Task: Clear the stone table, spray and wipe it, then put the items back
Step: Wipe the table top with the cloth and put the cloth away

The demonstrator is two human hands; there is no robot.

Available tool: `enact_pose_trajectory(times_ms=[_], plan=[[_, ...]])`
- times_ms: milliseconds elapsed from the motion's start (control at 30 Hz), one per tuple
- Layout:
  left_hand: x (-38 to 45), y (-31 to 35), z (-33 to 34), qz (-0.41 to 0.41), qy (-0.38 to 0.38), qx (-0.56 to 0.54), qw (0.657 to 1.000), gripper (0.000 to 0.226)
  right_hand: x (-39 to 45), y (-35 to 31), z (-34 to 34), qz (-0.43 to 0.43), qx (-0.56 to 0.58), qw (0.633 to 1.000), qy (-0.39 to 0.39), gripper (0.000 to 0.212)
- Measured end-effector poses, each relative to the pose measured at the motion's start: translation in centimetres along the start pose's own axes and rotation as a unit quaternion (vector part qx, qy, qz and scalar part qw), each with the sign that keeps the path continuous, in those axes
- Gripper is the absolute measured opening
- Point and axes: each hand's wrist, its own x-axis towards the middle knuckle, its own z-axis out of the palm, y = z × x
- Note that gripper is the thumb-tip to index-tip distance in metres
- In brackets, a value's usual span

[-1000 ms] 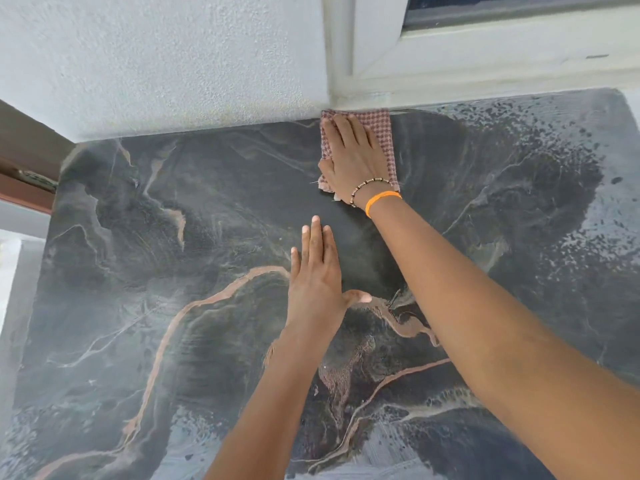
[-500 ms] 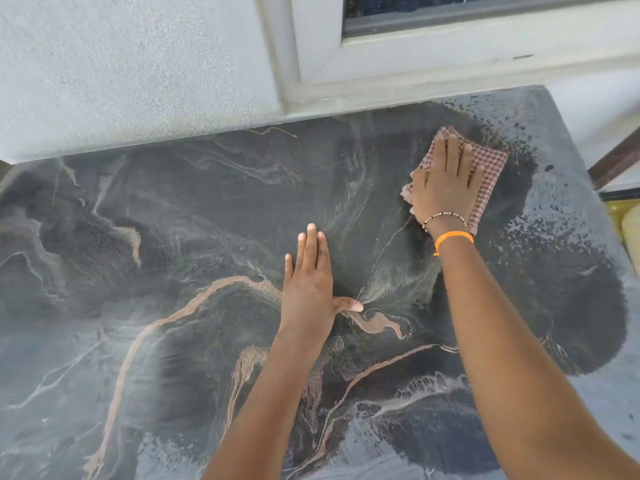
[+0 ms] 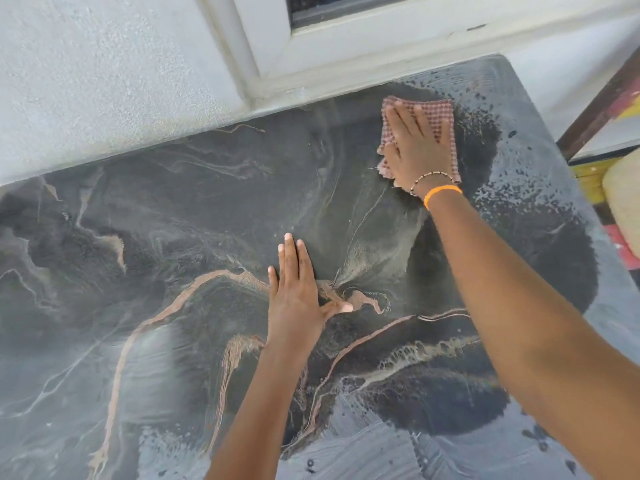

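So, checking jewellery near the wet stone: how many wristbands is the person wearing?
2, both on the right wrist: a beaded bracelet nearer the hand, an orange band just behind it. The left wrist is bare.

The right hand (image 3: 419, 143) and the checked cloth (image 3: 437, 116) under it now sit near the stone table's (image 3: 156, 209) far right corner, against the far edge, having travelled rightward along that edge from its middle.

Your worktop (image 3: 173, 237) is dark grey stone veined in tan and white; your cloth (image 3: 438, 116) is red-and-white checked; your wristband (image 3: 441, 194) is orange.
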Motion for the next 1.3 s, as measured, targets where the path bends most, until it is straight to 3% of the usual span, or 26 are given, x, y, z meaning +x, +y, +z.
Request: enact_pose_trajectory(times_ms=[167, 267, 400, 533, 667, 733, 833, 967, 1067, 1167, 1233, 1300], plan=[[0.1, -0.2, 0.2, 0.004, 0.012, -0.003, 1.0, 0.119, -6.8, 6.4, -0.9, 0.193, 0.032, 0.98, 0.037, 0.059], [0.2, -0.4, 0.3, 0.006, 0.019, -0.009, 1.0, 0.118, -10.1, 3.3, 0.0, 0.206, 0.035, 0.977, 0.033, 0.061], [-0.8, -0.7, 0.4, 0.016, 0.027, -0.014, 0.999, 0.116, -12.4, -4.1, 1.5, 0.117, 0.017, 0.993, -0.01, 0.062], [-4.0, -1.8, 0.8, 0.015, 0.051, -0.026, 0.998, 0.118, -14.4, -11.1, 2.7, -0.055, -0.001, 0.996, -0.069, 0.06], [-6.4, -3.3, 1.0, 0.027, 0.049, -0.03, 0.998, 0.118, -17.2, -10.6, 2.8, -0.203, -0.043, 0.972, -0.107, 0.061], [-6.6, -3.4, 1.0, 0.039, 0.045, -0.01, 0.998, 0.116, -18.1, -7.9, 2.3, -0.211, -0.045, 0.971, -0.103, 0.061], [-6.7, -2.6, 1.3, 0.055, 0.028, 0.008, 0.998, 0.114, -19.2, -2.8, 1.2, -0.118, -0.037, 0.988, -0.089, 0.06], [-6.6, -0.6, 2.0, 0.093, -0.004, 0.011, 0.996, 0.111, -21.0, 3.7, -0.5, 0.084, 0.009, 0.995, -0.06, 0.058], [-6.8, 0.6, 2.6, 0.108, -0.024, 0.022, 0.994, 0.11, -22.9, 5.9, -0.6, 0.237, 0.038, 0.971, 0.0, 0.058], [-6.6, 1.3, 2.9, 0.088, -0.016, 0.019, 0.996, 0.108, -24.4, 3.8, 0.5, 0.365, 0.072, 0.927, 0.053, 0.06], [-6.0, 1.8, 3.0, 0.068, -0.015, 0.009, 0.998, 0.105, -24.8, 0.9, 1.3, 0.371, 0.069, 0.924, 0.058, 0.061], [-5.4, 2.7, 3.1, 0.045, -0.008, 0.0, 0.999, 0.104, -24.6, -1.6, 2.1, 0.257, 0.044, 0.965, 0.024, 0.062]])
